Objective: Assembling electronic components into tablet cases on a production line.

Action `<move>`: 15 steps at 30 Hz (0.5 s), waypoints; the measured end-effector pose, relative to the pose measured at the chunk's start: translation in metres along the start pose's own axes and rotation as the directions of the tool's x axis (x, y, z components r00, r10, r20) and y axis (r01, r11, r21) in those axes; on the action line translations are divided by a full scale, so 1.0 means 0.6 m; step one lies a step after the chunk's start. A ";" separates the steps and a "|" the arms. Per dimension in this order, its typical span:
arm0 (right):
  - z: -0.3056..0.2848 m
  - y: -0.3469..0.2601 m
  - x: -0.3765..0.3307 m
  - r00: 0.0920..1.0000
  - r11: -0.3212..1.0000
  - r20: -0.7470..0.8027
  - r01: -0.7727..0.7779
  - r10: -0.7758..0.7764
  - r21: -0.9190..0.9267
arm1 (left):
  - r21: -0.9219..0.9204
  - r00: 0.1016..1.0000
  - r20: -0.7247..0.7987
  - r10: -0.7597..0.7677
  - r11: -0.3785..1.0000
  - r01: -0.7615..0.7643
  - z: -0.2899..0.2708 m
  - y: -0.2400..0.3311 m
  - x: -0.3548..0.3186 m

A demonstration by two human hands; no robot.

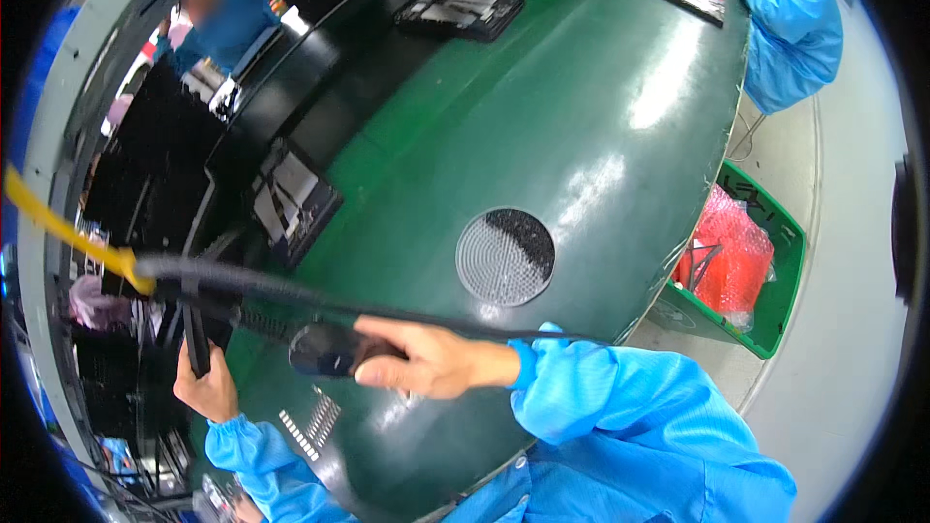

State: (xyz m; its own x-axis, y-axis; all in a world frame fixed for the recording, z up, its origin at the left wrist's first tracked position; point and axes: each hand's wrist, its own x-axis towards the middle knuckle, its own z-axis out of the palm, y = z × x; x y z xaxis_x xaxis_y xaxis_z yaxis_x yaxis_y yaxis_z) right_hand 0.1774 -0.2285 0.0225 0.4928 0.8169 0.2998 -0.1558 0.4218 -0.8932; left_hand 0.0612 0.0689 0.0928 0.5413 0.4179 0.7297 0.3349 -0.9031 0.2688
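R hand [426,360] was wrapped round black tool handle [329,349], L hand [205,385] gripped its upright black part [197,341] w/ hose [252,283]; prob rigid, hefty, best held 2-handed.

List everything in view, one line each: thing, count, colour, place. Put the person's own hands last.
Work table: one, dark green, centre.
Round mesh disc: one, grey-black, on table near front edge.
Flat black trays: three, black, along the table's left and far parts.
Crate: one, green, on the floor at right, holding red bubble wrap.
Co-workers: two, blue coats, top left and top right.
Yellow hose: one, left.
Black tool: one, in right hand.
Left hand: grips a black handle.
Right hand: closed on tool.
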 end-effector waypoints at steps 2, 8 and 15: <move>-0.018 -0.029 0.002 0.995 0.994 -0.010 0.101 -0.100 0.050 | -0.024 0.998 -0.033 0.053 0.998 -0.054 -0.016 0.042 -0.045; -0.089 -0.102 0.000 0.902 0.952 -0.312 0.258 -0.299 -0.164 | -0.220 0.829 0.211 0.518 0.852 -0.476 -0.032 0.157 -0.152; -0.173 -0.086 -0.005 0.864 0.923 -0.327 0.377 -0.382 -0.083 | -0.397 0.663 0.531 0.527 0.846 -0.355 -0.033 0.220 -0.300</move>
State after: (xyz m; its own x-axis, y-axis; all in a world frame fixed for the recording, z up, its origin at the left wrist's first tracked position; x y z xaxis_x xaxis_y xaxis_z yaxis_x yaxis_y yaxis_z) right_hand 0.2726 -0.2933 0.0327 0.7652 0.4163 0.4910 0.1130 0.6640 -0.7391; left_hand -0.0073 -0.1277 0.0091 0.9453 -0.1468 0.2914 -0.2152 -0.9518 0.2186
